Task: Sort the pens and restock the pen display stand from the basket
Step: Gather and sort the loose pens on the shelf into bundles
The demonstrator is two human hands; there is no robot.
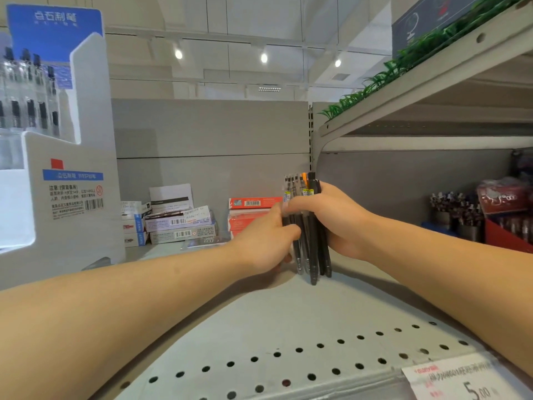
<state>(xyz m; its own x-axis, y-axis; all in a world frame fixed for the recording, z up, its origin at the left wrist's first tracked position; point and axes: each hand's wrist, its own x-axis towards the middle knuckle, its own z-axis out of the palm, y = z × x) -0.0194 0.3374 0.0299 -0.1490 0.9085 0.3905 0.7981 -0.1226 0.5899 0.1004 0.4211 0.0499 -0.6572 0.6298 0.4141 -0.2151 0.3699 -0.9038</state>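
A bundle of several pens (313, 249), mostly black and clear with one orange top, stands upright with its tips on the grey shelf (288, 319). My right hand (337, 217) grips the bundle from the right, fingers wrapped round its middle. My left hand (268, 241) holds the same bundle from the left, thumb and fingers curled on the pens. The white and blue pen display stand (72, 192) rises at the far left, with several clear pens in its upper tiers. No basket is in view.
Stacked white and blue boxes (178, 223) and red boxes (251, 212) lie at the back of the shelf. A price tag (461, 379) sits on the front edge. An upper shelf with fake grass (403, 62) overhangs at right, with pen cups (455, 212) beneath.
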